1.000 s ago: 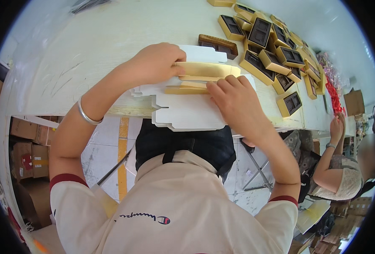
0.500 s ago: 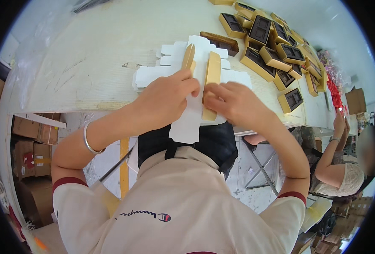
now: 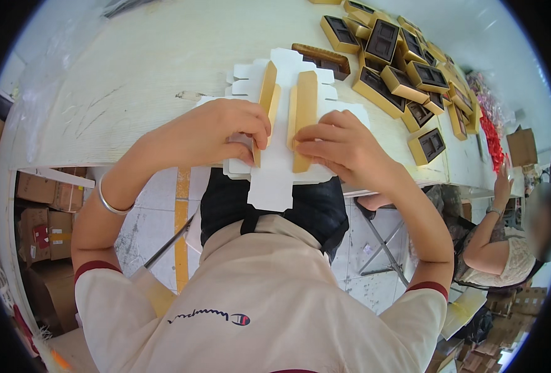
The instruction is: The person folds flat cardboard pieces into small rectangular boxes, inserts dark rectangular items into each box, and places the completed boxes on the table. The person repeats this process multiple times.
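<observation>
A flat cardboard box blank (image 3: 272,191), white on its upper face and gold on its outer side, lies in front of me over other white blanks at the table's front edge. Its left side panel (image 3: 267,87) is folded up and shows gold; my left hand (image 3: 235,127) pinches the near end between thumb and fingers. Across from it, the right side panel (image 3: 306,96) also stands folded with gold showing. My right hand (image 3: 344,146) grips that panel's near part, fingertips on its inner edge.
Behind the blanks lies a brown plastic tray with a gold rim (image 3: 325,61). Several gold boxes with dark inserts (image 3: 382,42) are heaped at the far right. Clear plastic (image 3: 58,74) lies at the left. Another person (image 3: 496,248) sits at the right, near red material (image 3: 490,140).
My left hand has shifted left and toward me along the left panel, which now stands more folded. The right panel's inner fold shows more, and my right hand has re-gripped it.
</observation>
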`<state>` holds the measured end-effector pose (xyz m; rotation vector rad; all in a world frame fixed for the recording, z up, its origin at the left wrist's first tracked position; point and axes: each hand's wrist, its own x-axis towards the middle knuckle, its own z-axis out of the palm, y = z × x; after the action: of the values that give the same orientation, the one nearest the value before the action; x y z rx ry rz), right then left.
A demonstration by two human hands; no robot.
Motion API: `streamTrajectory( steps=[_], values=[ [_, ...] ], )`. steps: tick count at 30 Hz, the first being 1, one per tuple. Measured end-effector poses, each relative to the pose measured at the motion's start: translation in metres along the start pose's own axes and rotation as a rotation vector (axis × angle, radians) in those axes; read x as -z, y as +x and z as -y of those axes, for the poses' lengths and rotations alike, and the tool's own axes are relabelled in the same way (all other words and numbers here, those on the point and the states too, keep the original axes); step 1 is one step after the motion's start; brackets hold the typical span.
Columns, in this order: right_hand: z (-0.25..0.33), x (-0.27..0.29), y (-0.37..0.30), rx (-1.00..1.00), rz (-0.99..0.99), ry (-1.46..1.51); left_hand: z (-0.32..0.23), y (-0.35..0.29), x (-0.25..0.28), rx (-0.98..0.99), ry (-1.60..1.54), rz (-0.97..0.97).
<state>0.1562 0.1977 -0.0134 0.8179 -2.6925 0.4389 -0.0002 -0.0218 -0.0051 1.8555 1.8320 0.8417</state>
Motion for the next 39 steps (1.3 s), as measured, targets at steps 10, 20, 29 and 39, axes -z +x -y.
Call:
streamTrajectory(
  steps=[10,20,29,39],
  values=[
    [0.008,0.001,0.038,-0.282,0.138,0.293,-0.003,0.007,-0.023,0.02,0.124,-0.189],
    [0.013,-0.018,0.024,-0.357,-0.118,0.416,-0.009,0.013,-0.034,0.052,0.04,-0.286],
    [0.048,0.025,0.011,-0.2,-0.01,-0.151,-0.013,-0.001,-0.038,0.119,-0.134,-0.422],
    [0.054,-0.027,-0.017,-0.087,-0.166,-0.241,-0.022,-0.006,-0.048,0.102,-0.158,-0.322]
  ],
)
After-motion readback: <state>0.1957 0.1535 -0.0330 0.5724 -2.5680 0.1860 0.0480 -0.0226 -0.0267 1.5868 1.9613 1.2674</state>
